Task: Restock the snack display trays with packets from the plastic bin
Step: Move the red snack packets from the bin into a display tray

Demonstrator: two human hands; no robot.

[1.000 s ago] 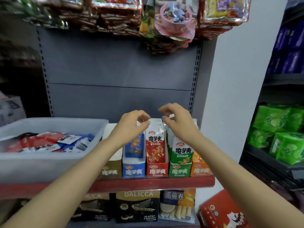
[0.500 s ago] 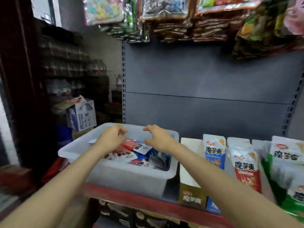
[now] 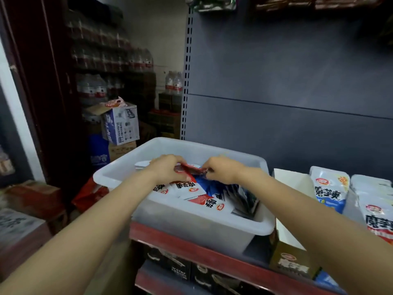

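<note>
- Hands meet over the white plastic bin (image 3: 212, 228) at frame centre, which sits on the red shelf (image 3: 191, 241).
- Left hand (image 3: 164, 168) and right hand (image 3: 223, 169) each have the grip clamped on one red snack packet (image 3: 191, 169) between them.
- More red and blue packets (image 3: 204, 194) lie loose in the bin.
- Display trays (image 3: 291, 252) stand just right of the bin, holding upright packets (image 3: 329, 188).
</note>
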